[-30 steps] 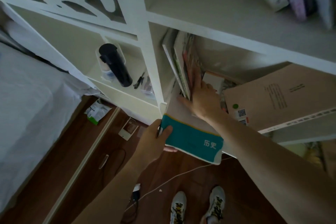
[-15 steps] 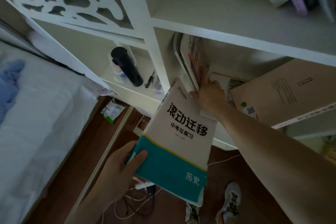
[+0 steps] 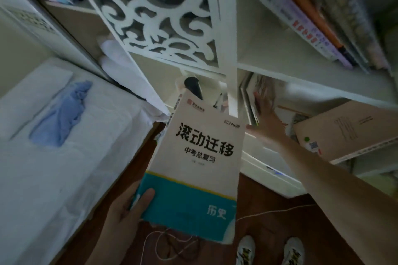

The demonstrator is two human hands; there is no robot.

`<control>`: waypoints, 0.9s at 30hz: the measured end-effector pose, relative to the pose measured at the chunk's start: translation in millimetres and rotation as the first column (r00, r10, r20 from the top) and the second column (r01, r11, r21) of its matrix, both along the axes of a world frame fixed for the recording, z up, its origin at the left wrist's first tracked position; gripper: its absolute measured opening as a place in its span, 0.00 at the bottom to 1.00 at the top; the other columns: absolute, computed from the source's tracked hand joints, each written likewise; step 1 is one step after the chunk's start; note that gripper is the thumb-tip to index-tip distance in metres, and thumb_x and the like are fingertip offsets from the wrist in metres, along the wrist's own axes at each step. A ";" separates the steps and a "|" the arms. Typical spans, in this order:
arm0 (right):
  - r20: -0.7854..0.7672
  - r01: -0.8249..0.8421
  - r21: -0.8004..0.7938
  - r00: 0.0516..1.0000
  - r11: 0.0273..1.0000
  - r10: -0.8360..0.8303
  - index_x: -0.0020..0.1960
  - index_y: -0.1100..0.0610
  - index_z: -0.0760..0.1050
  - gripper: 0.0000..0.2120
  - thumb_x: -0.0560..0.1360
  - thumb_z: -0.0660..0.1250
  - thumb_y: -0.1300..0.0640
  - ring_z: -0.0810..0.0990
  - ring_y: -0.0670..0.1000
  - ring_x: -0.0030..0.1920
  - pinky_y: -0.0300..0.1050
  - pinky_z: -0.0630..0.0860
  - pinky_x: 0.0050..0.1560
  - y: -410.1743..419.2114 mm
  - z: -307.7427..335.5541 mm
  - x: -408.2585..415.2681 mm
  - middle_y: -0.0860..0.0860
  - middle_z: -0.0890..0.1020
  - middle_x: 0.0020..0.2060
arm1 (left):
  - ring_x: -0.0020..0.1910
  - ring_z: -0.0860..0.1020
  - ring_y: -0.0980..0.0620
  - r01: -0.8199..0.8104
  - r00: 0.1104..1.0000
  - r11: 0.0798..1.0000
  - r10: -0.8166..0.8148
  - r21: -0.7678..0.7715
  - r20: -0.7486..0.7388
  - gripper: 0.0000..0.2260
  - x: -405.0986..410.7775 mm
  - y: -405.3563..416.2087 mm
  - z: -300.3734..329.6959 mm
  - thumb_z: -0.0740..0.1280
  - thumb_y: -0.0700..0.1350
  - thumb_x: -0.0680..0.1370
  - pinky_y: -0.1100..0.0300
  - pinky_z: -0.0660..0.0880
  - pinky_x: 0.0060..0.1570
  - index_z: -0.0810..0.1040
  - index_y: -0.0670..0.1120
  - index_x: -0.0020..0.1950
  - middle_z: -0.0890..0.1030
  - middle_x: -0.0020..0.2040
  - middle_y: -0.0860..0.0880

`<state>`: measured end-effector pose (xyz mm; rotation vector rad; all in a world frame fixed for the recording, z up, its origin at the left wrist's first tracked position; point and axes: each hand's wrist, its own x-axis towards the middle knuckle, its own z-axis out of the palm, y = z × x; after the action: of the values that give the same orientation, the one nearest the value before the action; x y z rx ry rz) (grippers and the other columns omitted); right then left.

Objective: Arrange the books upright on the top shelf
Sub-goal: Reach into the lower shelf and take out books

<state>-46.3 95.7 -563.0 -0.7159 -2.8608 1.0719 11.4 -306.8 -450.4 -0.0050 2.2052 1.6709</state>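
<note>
**History workbook up, off the shelf**

While my left hand (image 3: 127,211) grips the workbook (image 3: 200,163) at its teal lower left corner, thumb curled over the cover, it hangs tilted before the lower shelf (image 3: 269,163). My right hand (image 3: 267,122) reaches, fingers spread, at the leaning books (image 3: 252,94) there. More books (image 3: 308,19) lean on the top shelf (image 3: 301,71).

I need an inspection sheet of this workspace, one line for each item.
Surface: top shelf, white, its left part bare.
Job's things: workbook with teal band, held off the shelf; books leaning on the top shelf.
Clutter: cardboard box and more books on the lower shelf.
Grippers: left hand holds the workbook's lower corner; right hand flat, fingers straight, at the lower books.
Cables: white cable across the floor.
Surroundings: bed, blue cloth.
</note>
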 end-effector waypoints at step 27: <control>-0.694 0.210 -0.370 0.585 0.905 -0.419 0.65 0.37 0.74 0.23 0.72 0.69 0.33 0.81 0.37 0.53 0.37 0.77 0.58 -37.5 391.7 165.3 0.40 0.83 0.56 | 0.43 0.81 0.71 0.303 0.899 0.863 -0.118 0.404 -0.422 0.12 -14.6 175.8 281.0 0.75 0.52 0.74 0.77 0.74 0.38 0.81 0.64 0.55 0.85 0.46 0.68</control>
<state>119.0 58.1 -171.3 -0.5547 -1.8068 1.2813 -3.2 -131.0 -169.4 0.7297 1.8927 2.1577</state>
